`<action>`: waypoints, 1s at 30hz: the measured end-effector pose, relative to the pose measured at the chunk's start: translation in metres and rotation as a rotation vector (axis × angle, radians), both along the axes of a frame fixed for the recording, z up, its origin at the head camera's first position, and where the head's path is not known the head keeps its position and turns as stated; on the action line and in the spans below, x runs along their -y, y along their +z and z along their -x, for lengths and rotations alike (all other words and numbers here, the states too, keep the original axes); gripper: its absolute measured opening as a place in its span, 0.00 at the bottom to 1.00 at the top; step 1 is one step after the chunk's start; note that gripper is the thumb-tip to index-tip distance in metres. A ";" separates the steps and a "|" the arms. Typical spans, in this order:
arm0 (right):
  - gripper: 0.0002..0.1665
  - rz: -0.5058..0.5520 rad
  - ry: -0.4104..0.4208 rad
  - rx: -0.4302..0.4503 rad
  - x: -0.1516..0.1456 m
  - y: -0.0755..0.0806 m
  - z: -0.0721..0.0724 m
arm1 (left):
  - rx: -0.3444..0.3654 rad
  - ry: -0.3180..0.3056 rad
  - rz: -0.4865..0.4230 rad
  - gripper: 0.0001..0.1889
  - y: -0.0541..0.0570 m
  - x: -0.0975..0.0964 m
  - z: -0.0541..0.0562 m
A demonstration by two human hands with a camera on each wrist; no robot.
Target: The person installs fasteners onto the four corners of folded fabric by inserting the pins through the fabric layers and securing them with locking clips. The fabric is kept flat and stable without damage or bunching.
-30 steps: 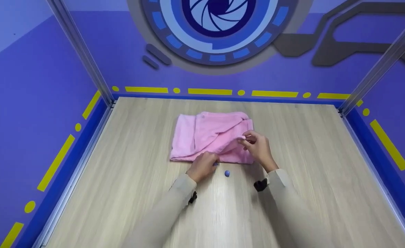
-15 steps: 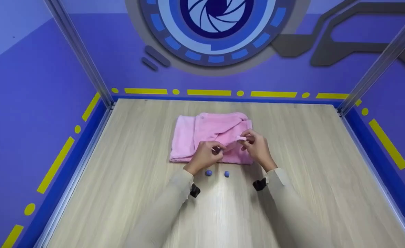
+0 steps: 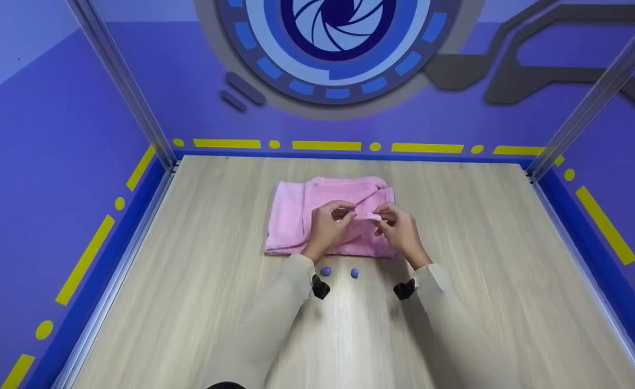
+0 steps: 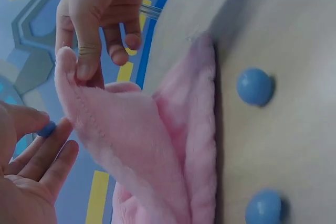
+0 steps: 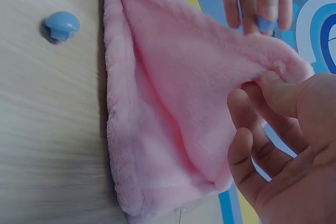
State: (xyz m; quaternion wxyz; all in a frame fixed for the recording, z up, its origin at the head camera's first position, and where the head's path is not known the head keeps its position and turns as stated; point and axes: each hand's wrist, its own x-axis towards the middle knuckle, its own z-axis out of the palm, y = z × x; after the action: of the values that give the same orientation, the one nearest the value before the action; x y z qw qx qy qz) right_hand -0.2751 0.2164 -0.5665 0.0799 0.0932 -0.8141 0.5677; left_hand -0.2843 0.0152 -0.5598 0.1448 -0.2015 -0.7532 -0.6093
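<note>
A folded pink plush cloth [image 3: 288, 216] lies on the table, its near right corner lifted. My right hand [image 3: 401, 229] pinches that corner between thumb and forefinger, the other fingers loosely bent. Just left of it, my left hand [image 3: 327, 227] pinches a small blue mushroom-shaped piece [image 4: 47, 129] between thumb and fingers, close to the lifted edge. On the table before the cloth sit two similar blue pieces, the left one [image 3: 326, 270] and the right one [image 3: 354, 273]. The right wrist view shows a domed cap and short stem on one blue piece [image 5: 62, 25].
The wooden table [image 3: 198, 302] is bounded by a blue back wall [image 3: 144, 86] and side walls with yellow marks. Metal posts [image 3: 126, 81] stand at the back corners. A black wrist camera [image 3: 321, 287] hangs under the left cuff, another [image 3: 404, 290] under the right.
My left hand has moved from the table before the cloth up to the lifted corner, carrying a blue piece and uncovering another on the table. My right hand keeps its pinch on the cloth.
</note>
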 end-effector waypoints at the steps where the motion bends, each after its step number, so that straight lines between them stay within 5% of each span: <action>1: 0.07 -0.001 0.002 -0.003 0.000 0.000 0.000 | 0.017 -0.007 -0.038 0.08 0.000 -0.003 0.001; 6: 0.06 -0.026 0.000 -0.013 0.003 0.000 -0.001 | 0.094 -0.041 -0.147 0.09 -0.002 -0.012 0.004; 15: 0.05 -0.015 0.000 -0.031 0.001 0.001 -0.003 | 0.180 -0.033 -0.105 0.09 -0.002 -0.018 0.001; 30: 0.04 -0.017 -0.005 -0.060 0.002 0.000 -0.002 | 0.144 -0.013 -0.074 0.09 -0.006 -0.018 0.002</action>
State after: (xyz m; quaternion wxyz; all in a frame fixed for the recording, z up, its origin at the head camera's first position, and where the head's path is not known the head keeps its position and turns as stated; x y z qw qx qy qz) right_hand -0.2733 0.2142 -0.5669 0.1048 0.1086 -0.8163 0.5576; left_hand -0.2867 0.0331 -0.5662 0.0936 -0.1568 -0.7372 -0.6506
